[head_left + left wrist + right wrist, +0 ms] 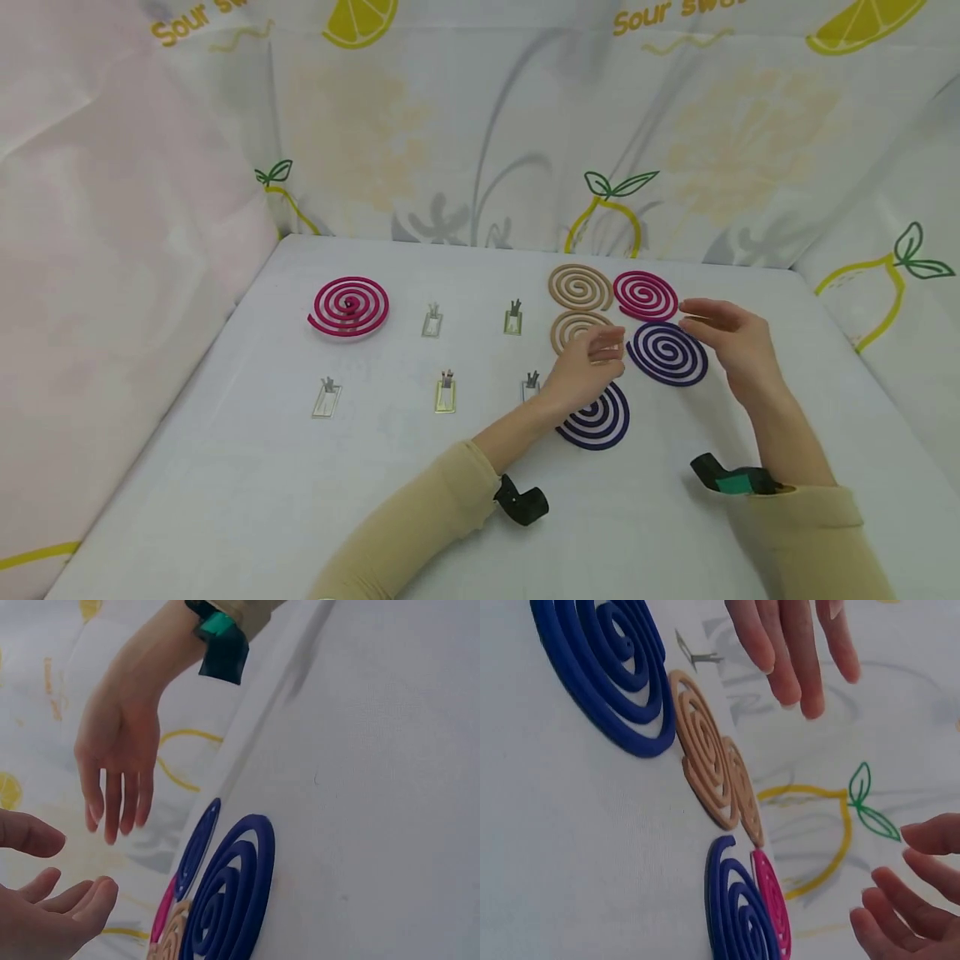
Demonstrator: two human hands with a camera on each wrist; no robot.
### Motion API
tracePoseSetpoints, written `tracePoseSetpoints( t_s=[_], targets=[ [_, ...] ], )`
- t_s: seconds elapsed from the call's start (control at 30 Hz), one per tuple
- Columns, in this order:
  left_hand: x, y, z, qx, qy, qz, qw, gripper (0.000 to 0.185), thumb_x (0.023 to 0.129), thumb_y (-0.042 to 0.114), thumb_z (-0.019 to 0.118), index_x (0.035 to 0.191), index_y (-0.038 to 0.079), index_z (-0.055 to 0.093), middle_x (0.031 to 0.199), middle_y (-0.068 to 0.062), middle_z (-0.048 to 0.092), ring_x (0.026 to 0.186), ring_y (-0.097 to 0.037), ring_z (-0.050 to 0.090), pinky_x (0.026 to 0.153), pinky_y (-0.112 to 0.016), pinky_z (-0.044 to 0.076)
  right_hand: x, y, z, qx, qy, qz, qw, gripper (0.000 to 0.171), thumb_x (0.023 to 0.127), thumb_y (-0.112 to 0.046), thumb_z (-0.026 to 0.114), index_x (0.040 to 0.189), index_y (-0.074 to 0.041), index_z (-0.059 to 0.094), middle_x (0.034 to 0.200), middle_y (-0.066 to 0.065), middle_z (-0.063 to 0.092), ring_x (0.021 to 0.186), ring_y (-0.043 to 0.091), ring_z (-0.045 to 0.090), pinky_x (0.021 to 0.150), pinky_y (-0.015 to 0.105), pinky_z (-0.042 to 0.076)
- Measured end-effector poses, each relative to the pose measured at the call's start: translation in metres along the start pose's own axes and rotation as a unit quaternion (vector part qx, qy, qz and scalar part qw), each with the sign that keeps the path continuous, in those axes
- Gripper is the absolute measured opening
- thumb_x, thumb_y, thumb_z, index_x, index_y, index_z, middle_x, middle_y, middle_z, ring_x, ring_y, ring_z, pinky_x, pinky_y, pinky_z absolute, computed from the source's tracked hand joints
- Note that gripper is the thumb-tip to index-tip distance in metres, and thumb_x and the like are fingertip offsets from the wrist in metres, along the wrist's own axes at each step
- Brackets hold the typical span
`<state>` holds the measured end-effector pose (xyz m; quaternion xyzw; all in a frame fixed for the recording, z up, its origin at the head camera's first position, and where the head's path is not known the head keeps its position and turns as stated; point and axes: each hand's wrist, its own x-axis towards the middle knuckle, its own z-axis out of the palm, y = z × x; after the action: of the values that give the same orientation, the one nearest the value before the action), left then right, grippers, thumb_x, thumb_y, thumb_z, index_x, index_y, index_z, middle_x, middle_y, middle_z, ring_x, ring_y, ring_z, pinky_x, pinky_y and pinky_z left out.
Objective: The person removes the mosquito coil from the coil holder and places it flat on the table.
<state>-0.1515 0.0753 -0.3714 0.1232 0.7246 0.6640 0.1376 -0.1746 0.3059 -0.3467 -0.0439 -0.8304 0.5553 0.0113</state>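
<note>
My left hand (587, 367) hovers over the lower tan mosquito coil (572, 327) and hides part of it in the head view. Its fingers are loosely bent, with nothing between them. The right hand (738, 346) is held beside a magenta coil (645, 295) and a dark blue coil (667, 353); in the right wrist view a gap shows between its thumb and fingers (889, 900). Another dark blue coil (596, 410) lies below the left hand, partly covered by it. The upper tan coil (580, 287) lies flat behind, next to the magenta one.
At the left, a magenta coil (349, 305) sits raised on a stand. Several small metal coil stands, including a silver one (431, 323), a gold one (446, 396) and one (326, 400) at the front left, are spread in two rows. A lemon-print cloth (480, 125) hangs behind the table.
</note>
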Motion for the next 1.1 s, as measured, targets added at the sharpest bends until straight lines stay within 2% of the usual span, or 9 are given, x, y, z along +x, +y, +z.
tracePoseSetpoints(
  t_s=[0.13,0.3,0.43,0.6,0.73,0.8,0.9,1.0,1.1],
  targets=[
    [-0.009,0.004,-0.020,-0.008,-0.017,0.023,0.9995,0.042,0.098,0.006,0.059,0.139,0.005,0.052,0.140,-0.012,0.058,0.126,-0.025,0.059,0.100,-0.022,0.050,-0.006,-0.009,0.012,0.041,-0.004,-0.033,0.999,0.031,0.096,-0.021,0.067,0.127,-0.017,0.064,0.113,-0.015,0.064,0.104,-0.003,0.059,0.086,0.005,0.047],
    [-0.024,0.009,-0.051,-0.006,-0.030,0.052,0.9982,0.041,0.097,-0.001,0.056,0.138,0.000,0.052,0.139,-0.019,0.057,0.127,-0.033,0.058,0.102,-0.027,0.050,-0.015,-0.024,0.030,0.018,0.004,-0.061,0.998,0.034,0.098,-0.023,0.065,0.131,-0.016,0.062,0.119,-0.008,0.063,0.109,0.002,0.055,0.087,0.003,0.046],
    [-0.034,0.010,-0.081,0.014,-0.022,0.061,0.9978,0.042,0.097,-0.002,0.056,0.139,-0.001,0.050,0.141,-0.020,0.056,0.128,-0.034,0.058,0.104,-0.032,0.050,-0.022,-0.034,0.043,0.047,0.014,-0.069,0.996,0.037,0.098,-0.020,0.065,0.134,-0.014,0.060,0.124,0.000,0.063,0.112,0.006,0.055,0.088,0.004,0.046],
    [-0.043,0.008,-0.122,0.041,0.002,0.055,0.9976,0.040,0.098,0.002,0.058,0.137,0.000,0.053,0.138,-0.018,0.059,0.126,-0.031,0.059,0.106,-0.035,0.049,-0.027,-0.047,0.063,0.107,0.008,-0.072,0.992,0.038,0.096,-0.016,0.067,0.133,-0.010,0.059,0.123,-0.003,0.064,0.112,0.007,0.058,0.090,0.006,0.047],
    [-0.049,0.007,-0.159,0.080,0.006,0.033,0.9962,0.039,0.099,0.009,0.059,0.138,0.004,0.054,0.139,-0.017,0.058,0.129,-0.028,0.058,0.110,-0.041,0.045,-0.026,-0.060,0.088,0.147,-0.012,-0.074,0.986,0.039,0.096,-0.009,0.066,0.134,-0.004,0.057,0.121,-0.006,0.064,0.115,0.013,0.058,0.093,0.009,0.047],
    [-0.051,0.008,-0.179,0.097,0.006,0.017,0.9951,0.039,0.100,0.012,0.060,0.138,0.005,0.054,0.141,-0.017,0.057,0.131,-0.028,0.056,0.112,-0.044,0.042,-0.025,-0.065,0.102,0.146,-0.020,-0.082,0.986,0.040,0.096,-0.006,0.064,0.135,-0.002,0.055,0.123,-0.005,0.063,0.118,0.017,0.057,0.093,0.011,0.048],
    [-0.055,0.009,-0.210,0.119,0.010,-0.007,0.9928,0.039,0.101,0.016,0.060,0.139,0.008,0.054,0.143,-0.016,0.056,0.133,-0.027,0.053,0.115,-0.048,0.038,-0.023,-0.069,0.123,0.146,-0.032,-0.086,0.985,0.040,0.096,-0.003,0.063,0.135,-0.001,0.055,0.130,0.004,0.061,0.120,0.022,0.056,0.093,0.016,0.049],
    [-0.060,0.010,-0.241,0.133,0.016,-0.019,0.9909,0.041,0.101,0.019,0.060,0.140,0.009,0.053,0.144,-0.014,0.056,0.133,-0.025,0.053,0.114,-0.046,0.039,-0.022,-0.073,0.143,0.144,-0.046,-0.087,0.985,0.041,0.095,-0.003,0.064,0.135,-0.002,0.056,0.134,0.011,0.060,0.122,0.024,0.056,0.097,0.021,0.047],
    [-0.067,0.010,-0.268,0.147,0.021,-0.014,0.9889,0.043,0.102,0.023,0.058,0.142,0.009,0.051,0.145,-0.013,0.055,0.131,-0.019,0.055,0.109,-0.031,0.043,-0.024,-0.079,0.160,0.147,-0.066,-0.092,0.983,0.041,0.095,-0.004,0.064,0.135,-0.004,0.056,0.135,0.010,0.060,0.124,0.026,0.056,0.104,0.029,0.046]
  ],
)
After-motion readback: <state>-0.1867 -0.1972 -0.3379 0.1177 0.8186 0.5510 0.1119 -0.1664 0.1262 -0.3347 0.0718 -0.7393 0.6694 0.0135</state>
